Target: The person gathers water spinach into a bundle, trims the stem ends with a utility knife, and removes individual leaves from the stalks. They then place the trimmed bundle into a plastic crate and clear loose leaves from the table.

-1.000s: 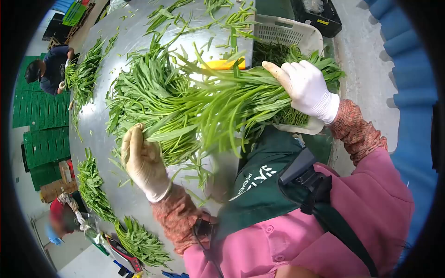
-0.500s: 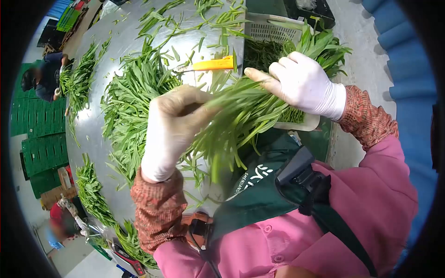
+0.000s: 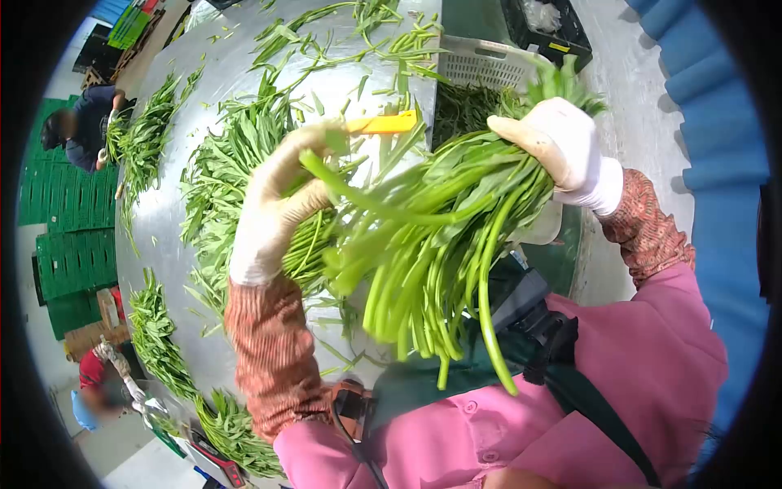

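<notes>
A bunch of leafy greens [image 3: 440, 244] hangs from my right hand [image 3: 558, 147], which is gloved in white and closed round it, the stems pointing down. My left hand [image 3: 289, 191], also gloved, is beside the bunch's left side, its thumb and fingers apart; whether it touches the blurred stem in front of it I cannot tell. Behind my left hand lies a pile of greens [image 3: 236, 155] on the metal table [image 3: 175, 236]. A knife's yellow handle [image 3: 387, 124] lies beyond the bunch, its blade hidden.
A white crate [image 3: 489, 65] with dark greens stands at the table's right edge, a black crate [image 3: 562, 37] beyond it. Two other people, one in dark clothes [image 3: 94, 126] and one in red [image 3: 94, 375], are across the table. A scale [image 3: 216, 460] stands lower left.
The bunch has swung lower and spread, nearer the camera. My right hand has moved right, while my left hand has moved left and opened away from the bunch.
</notes>
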`<state>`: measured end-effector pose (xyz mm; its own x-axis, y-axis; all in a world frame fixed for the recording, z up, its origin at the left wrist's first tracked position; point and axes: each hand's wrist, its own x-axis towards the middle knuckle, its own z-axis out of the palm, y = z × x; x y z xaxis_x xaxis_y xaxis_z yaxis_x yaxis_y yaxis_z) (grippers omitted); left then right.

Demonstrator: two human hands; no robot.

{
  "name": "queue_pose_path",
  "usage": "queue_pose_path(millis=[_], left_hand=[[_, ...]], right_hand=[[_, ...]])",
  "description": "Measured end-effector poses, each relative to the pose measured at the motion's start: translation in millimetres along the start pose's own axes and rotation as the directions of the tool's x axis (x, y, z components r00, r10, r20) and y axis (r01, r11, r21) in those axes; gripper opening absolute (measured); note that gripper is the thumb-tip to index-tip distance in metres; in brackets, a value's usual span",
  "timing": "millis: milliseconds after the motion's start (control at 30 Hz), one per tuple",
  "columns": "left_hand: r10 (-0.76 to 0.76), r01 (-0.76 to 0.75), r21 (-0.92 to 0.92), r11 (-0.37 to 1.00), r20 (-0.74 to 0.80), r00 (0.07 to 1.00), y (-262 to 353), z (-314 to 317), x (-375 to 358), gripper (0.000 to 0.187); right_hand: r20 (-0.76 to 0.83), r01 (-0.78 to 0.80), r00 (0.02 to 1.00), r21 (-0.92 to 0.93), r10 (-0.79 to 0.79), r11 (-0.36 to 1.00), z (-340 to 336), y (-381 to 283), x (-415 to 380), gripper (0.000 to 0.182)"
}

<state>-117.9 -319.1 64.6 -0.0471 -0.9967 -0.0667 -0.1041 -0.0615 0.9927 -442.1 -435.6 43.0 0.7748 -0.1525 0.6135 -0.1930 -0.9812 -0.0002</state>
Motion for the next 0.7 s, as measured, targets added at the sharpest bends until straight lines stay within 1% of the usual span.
queue_pose_path(millis=[33,67,100,167,200,233,267,333,367,400,433,500,533,567,633,667,700], left_hand=[[0.069,-0.022,-0.27,0.963,0.166,0.984,-7,10,6,0.065],[0.056,0.028,-0.317,0.948,0.253,0.966,-10,16,6,0.067],[0.048,0.083,-0.356,0.931,0.342,0.938,-14,20,7,0.068],[0.012,0.119,-0.272,0.955,0.438,0.899,-27,24,16,0.063],[0.026,0.189,-0.433,0.881,0.445,0.895,-38,23,17,0.058],[-0.066,0.245,-0.398,0.884,0.412,0.909,-44,19,20,0.053],[-0.018,0.287,-0.571,0.769,0.43,0.903,-47,15,13,0.051],[-0.04,0.368,-0.671,0.644,0.45,0.892,-43,5,2,0.049],[-0.112,0.41,-0.626,0.664,0.459,0.882,-49,-4,-2,0.049],[-0.161,0.384,-0.561,0.733,0.406,0.9,-55,-4,-7,0.049],[-0.208,0.367,-0.485,0.794,0.35,0.913,-61,-3,-12,0.048],[-0.186,0.209,-0.223,0.952,0.119,0.975,-74,12,-19,0.047],[-0.235,0.255,-0.183,0.949,0.123,0.964,-59,17,-14,0.039],[-0.284,0.301,-0.144,0.943,0.127,0.95,-43,22,-9,0.032],[-0.151,0.195,-0.336,0.921,0.153,0.977,-50,13,-7,0.028],[-0.178,0.186,-0.195,0.963,0.057,0.982,-45,4,-14,0.027],[-0.257,0.217,-0.389,0.895,-0.055,0.965,-20,11,-19,0.021]], right_hand=[[-0.006,-0.028,1.0,0.066,0.029,0.997,4,-2,3,0.056],[0.01,-0.068,0.998,0.122,0.068,0.99,8,-3,4,0.059],[0.061,-0.134,0.99,0.109,0.128,0.985,7,-4,6,0.067],[0.079,-0.212,0.976,0.171,0.201,0.962,11,-1,4,0.072],[0.104,-0.258,0.965,0.214,0.241,0.942,10,-1,4,0.072],[0.132,-0.305,0.951,0.256,0.279,0.918,9,-2,4,0.072],[0.159,-0.349,0.936,0.296,0.315,0.889,9,-2,4,0.072],[0.206,-0.364,0.926,0.271,0.316,0.891,8,-1,4,0.072],[0.23,-0.37,0.921,0.261,0.315,0.891,9,-1,4,0.071],[0.222,-0.363,0.926,0.298,0.306,0.883,12,-3,6,0.07],[0.293,-0.416,0.896,0.29,0.334,0.862,13,-5,9,0.071],[0.429,-0.516,0.819,0.26,0.382,0.816,11,-10,15,0.073],[0.423,-0.519,0.82,0.265,0.385,0.813,11,-10,17,0.072],[0.356,-0.479,0.855,0.267,0.377,0.836,14,-8,15,0.069],[0.216,-0.398,0.912,0.26,0.348,0.88,23,-1,8,0.064],[0.199,-0.379,0.918,0.195,0.342,0.905,21,3,5,0.067],[0.211,-0.382,0.913,0.148,0.349,0.912,17,6,2,0.068]])
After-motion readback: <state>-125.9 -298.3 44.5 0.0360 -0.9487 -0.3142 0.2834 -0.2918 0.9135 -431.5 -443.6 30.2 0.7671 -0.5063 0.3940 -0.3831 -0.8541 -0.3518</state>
